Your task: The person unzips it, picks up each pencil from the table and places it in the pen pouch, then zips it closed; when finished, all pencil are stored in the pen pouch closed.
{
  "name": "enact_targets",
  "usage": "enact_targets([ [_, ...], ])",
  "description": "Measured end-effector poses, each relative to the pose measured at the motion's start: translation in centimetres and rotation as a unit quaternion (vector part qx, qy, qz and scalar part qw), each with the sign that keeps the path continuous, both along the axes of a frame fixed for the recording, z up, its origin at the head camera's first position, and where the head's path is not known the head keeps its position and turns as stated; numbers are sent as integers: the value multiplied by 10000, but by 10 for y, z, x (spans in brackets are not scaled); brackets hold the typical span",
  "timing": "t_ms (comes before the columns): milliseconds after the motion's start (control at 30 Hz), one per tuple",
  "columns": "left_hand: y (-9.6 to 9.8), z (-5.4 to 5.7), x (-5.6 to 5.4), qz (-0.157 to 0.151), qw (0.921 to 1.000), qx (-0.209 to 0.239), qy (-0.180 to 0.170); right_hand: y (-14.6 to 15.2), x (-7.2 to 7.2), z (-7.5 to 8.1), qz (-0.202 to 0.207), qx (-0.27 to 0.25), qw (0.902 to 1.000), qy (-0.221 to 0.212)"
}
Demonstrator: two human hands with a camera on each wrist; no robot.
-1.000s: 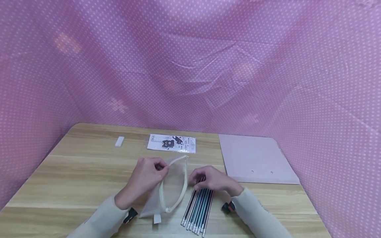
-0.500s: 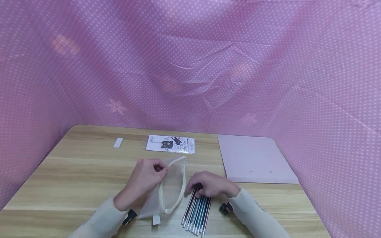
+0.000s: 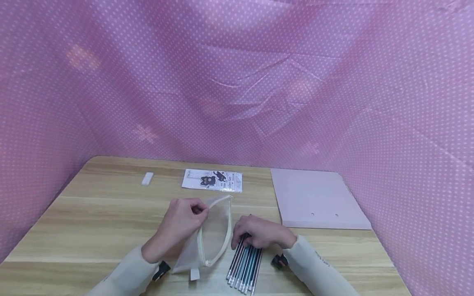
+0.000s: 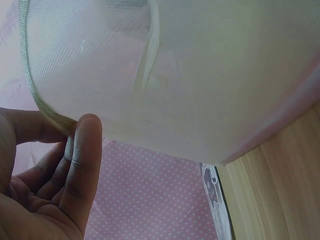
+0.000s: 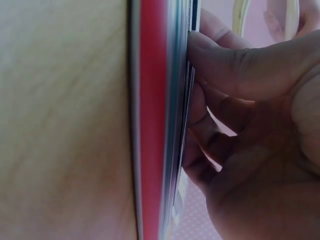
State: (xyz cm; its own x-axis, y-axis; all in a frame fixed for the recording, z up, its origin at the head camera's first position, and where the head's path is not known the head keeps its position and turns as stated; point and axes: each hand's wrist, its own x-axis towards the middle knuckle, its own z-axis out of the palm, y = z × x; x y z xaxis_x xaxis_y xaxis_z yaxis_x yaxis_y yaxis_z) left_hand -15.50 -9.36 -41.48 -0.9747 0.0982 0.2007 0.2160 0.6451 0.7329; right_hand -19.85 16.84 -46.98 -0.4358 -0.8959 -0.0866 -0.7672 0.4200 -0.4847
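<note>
My left hand [image 3: 183,218] pinches the zippered rim of a translucent mesh zip pouch [image 3: 216,228] between thumb and curled fingers. The pouch's mouth gapes toward the right. In the left wrist view, the thumb presses the pale edge of the pouch [image 4: 180,100]. Just right of the pouch, a fanned row of pencils [image 3: 244,267] lies on the table, in dark, teal and reddish colours. My right hand [image 3: 261,231] is over their far ends. The right wrist view has its thumb and fingers on either side of a dark pencil [image 5: 195,17] at the edge of the row.
A white eraser-like block [image 3: 147,179] and a packaged ruler set [image 3: 212,180] with black cats lie toward the back of the wooden table [image 3: 92,222]. A pale pink folder-like sheet [image 3: 318,197] lies at the right. Pink dotted cloth [image 3: 237,82] surrounds the table.
My right hand has moved slightly toward me along the pencils, and its fingers have closed in at the row. The left hand still holds the pouch in the same place.
</note>
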Motion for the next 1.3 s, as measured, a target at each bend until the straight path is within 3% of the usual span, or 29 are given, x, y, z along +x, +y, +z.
enact_targets([
  [400,-1,2,0,5,10000,36,58,-1,2,1,115,-140,9995,242],
  [600,-2,1,-1,21,10000,44,64,-1,5,10,48,-158,9995,254],
  [767,-2,1,-1,48,9999,39,116,5,7,21,74,-551,9978,-372],
  [933,-2,1,-2,42,9999,23,134,11,6,26,-101,-959,9884,-1177],
  [1000,-2,1,-2,47,9999,29,108,10,5,26,-372,-1185,9805,-1523],
  [1067,-2,1,-2,47,9999,44,79,9,5,26,-832,-1561,9654,-1914],
  [1233,-3,1,-2,38,9999,59,109,5,5,24,-1868,-2635,9035,-2817],
  [1300,-3,1,-2,40,9999,64,95,4,4,23,-2034,-2761,8877,-3073],
])
